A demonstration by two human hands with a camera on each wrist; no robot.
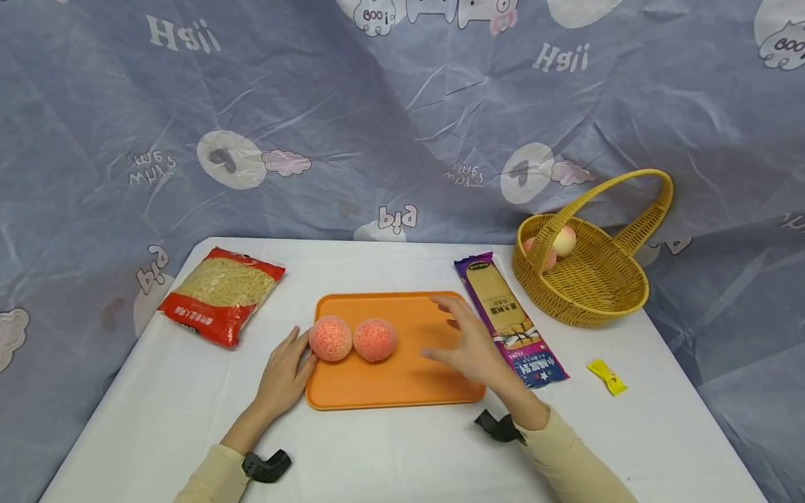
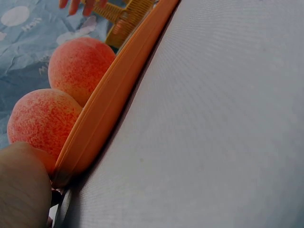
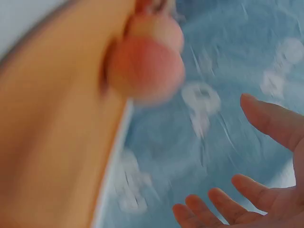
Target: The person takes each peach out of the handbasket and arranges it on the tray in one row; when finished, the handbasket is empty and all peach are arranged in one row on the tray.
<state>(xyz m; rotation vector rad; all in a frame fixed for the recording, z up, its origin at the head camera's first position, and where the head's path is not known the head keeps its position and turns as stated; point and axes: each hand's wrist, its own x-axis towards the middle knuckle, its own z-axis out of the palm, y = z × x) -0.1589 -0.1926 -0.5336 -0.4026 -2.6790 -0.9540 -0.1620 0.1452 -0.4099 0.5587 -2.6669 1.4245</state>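
Two pinkish peaches, the left peach (image 1: pixel 330 338) and the right peach (image 1: pixel 374 340), sit side by side on the left half of an orange tray (image 1: pixel 415 384). At the tray's left edge lies my left hand (image 1: pixel 284 374), fingers extended, its thumb by the rim close to the left peach. Whether it touches the peach or only the tray I cannot tell. Over the tray's right half hovers my right hand (image 1: pixel 467 342), holding nothing, with thumb and fingers spread apart. In the right wrist view the spread fingers (image 3: pixel 223 204) stand clear of the blurred peaches (image 3: pixel 147 69).
A yellow wicker basket (image 1: pixel 581 307) with several peaches stands at the back right. Left of it lies a purple pasta packet (image 1: pixel 503 307), beside my right hand. A small yellow wrapped piece (image 1: pixel 606 377) is farther right. A red bag of pasta (image 1: pixel 223 293) lies back left.
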